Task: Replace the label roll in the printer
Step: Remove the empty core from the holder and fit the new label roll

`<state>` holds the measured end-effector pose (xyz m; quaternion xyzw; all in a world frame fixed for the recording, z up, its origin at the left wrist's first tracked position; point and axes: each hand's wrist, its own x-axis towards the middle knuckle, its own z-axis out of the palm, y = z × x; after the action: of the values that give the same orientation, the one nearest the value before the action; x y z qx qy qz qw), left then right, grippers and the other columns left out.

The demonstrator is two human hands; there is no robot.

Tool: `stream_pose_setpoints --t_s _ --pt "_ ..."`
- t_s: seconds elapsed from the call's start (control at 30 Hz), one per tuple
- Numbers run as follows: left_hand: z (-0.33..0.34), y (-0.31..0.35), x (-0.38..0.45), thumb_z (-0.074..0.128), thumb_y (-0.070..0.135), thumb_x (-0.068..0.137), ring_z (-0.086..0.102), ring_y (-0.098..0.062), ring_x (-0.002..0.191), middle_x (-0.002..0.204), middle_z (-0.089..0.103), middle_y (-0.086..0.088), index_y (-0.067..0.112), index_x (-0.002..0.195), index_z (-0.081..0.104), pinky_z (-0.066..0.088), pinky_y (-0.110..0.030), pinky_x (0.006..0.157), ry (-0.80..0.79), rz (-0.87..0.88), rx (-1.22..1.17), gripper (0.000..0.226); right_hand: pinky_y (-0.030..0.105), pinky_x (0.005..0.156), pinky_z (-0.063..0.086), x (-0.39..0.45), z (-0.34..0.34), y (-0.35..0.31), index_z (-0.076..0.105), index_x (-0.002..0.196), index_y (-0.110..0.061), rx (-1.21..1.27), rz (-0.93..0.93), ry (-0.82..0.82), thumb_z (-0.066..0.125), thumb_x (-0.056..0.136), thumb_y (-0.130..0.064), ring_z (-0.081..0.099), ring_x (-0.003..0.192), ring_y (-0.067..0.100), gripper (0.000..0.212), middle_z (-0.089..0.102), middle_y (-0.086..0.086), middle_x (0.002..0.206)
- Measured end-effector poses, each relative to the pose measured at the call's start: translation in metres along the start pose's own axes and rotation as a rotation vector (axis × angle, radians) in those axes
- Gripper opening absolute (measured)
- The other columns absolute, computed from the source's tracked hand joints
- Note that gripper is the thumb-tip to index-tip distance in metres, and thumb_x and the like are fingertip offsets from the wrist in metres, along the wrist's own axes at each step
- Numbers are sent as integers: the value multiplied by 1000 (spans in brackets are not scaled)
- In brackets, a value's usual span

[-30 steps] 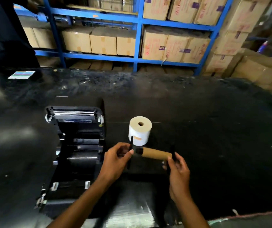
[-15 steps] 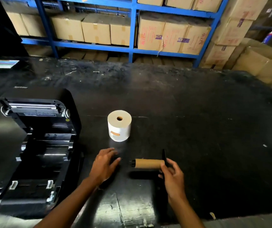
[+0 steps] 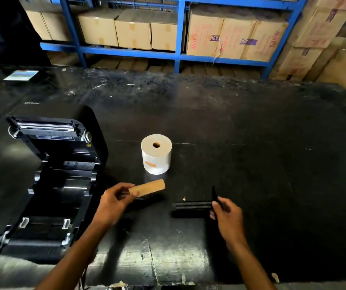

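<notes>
The black label printer (image 3: 48,181) lies on the left of the black table with its lid swung open and its roll bay bare. A full white label roll (image 3: 156,154) stands on end at the table's middle. My left hand (image 3: 113,204) grips one end of the empty brown cardboard core (image 3: 149,187), held just above the table in front of the roll. My right hand (image 3: 227,216) holds the black spindle (image 3: 193,206) by its flanged end, with the bare shaft pointing left.
Blue shelving (image 3: 178,32) loaded with cardboard boxes runs behind the table. More boxes (image 3: 335,59) are stacked at the right. A small printed card (image 3: 21,75) lies at the far left corner. The table's near edge is worn and pale.
The cardboard core has come off the spindle: my left hand now holds the core to the left, and my right hand keeps the bare spindle. The view shifted right, printer now further left.
</notes>
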<state>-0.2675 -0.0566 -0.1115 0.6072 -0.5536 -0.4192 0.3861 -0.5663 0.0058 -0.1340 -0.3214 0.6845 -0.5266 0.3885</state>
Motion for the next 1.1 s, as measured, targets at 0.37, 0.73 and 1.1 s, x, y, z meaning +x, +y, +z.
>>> stream_pose_setpoints --t_s 0.37,0.73,1.1 --pt "42 -25 -12 81 24 73 53 -14 95 95 67 3 19 98 72 42 -26 86 -132 145 393 28 25 84 40 -5 34 22 68 109 -18 -596 -192 -130 70 81 -24 54 102 22 28 56 0 100" --pt "57 29 86 21 62 93 52 -30 122 138 52 -18 17 141 42 42 -38 98 -38 -517 -442 69 41 113 27 72 124 -98 50 132 -24 -609 -473 -413 69 77 -43 24 140 27 60 25 14 153" --pt "55 37 82 35 62 91 60 -23 103 114 67 -12 8 115 64 45 -38 93 60 -576 -408 65 38 95 48 92 156 -101 61 115 -14 -541 -316 -364 73 76 -38 53 112 26 47 44 12 137"
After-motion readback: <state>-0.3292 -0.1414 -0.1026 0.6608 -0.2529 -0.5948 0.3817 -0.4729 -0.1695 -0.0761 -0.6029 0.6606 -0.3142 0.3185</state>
